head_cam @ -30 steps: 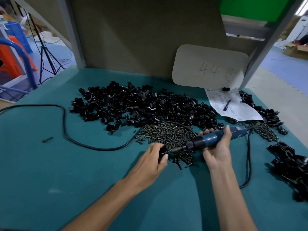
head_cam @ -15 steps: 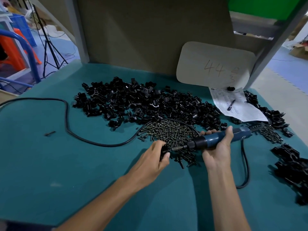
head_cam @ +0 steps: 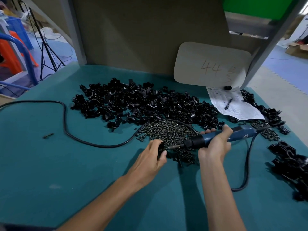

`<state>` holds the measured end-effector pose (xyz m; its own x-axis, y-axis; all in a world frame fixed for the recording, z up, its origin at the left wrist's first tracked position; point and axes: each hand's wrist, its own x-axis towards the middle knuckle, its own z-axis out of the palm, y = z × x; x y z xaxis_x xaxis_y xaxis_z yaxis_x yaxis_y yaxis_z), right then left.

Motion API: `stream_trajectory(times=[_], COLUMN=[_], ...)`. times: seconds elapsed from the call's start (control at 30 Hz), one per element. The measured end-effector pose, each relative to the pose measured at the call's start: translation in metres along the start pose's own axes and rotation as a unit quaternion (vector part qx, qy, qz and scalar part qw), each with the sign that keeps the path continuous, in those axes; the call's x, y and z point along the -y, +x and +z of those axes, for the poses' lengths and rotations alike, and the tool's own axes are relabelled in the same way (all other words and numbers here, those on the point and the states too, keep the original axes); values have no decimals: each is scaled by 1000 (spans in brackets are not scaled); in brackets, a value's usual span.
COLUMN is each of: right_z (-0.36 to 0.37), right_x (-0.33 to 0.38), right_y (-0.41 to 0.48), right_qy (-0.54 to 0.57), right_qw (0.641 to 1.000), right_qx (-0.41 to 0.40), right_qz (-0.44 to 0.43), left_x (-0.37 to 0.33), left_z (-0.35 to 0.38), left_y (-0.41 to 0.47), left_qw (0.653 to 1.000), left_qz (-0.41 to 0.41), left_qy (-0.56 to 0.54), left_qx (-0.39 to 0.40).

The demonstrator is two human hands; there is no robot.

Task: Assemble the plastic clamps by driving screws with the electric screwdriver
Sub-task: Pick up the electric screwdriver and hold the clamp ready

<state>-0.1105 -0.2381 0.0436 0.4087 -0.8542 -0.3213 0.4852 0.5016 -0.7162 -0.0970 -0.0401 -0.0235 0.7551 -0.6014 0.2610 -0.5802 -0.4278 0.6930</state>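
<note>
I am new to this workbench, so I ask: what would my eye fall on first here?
First, the big heap of black clamps across the middle of the teal table. In front of it, the right hand grips a blue electric screwdriver, its tip at a single clamp in the left hand, by the pile of screws.

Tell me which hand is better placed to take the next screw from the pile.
Probably the left hand: it pinches only a small clamp beside the screw pile, while the right hand grips the electric screwdriver.
</note>
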Motion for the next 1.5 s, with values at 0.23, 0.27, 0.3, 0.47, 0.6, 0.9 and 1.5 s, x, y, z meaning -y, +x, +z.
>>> stream_trajectory(times=[0.23,0.27,0.3,0.47,0.6,0.9,1.5], right_z=[4,3,2,6,8,6,-2], right_x=[-4,-5,-5,-4,-4,0,11], right_y=[3,3,3,4,4,8,18], right_qy=[-2,0,3,6,-9,46,-20], right_qw=[1000,1000,1000,999,996,993,995], right_qx=[5,6,9,39,83,112,92], right_qz=[9,10,10,0,-15,7,21], left_x=[1,0,0,-1,0,0,1], left_z=[0,0,0,0,-3,-2,-3], left_y=[1,1,1,2,3,3,2], left_qw=[1000,1000,1000,1000,998,999,996], left_qz=[7,7,6,-2,-22,-30,-29], left_qy=[7,7,5,-11,-50,-44,-80], left_qx=[0,0,1,-4,-12,-4,-21])
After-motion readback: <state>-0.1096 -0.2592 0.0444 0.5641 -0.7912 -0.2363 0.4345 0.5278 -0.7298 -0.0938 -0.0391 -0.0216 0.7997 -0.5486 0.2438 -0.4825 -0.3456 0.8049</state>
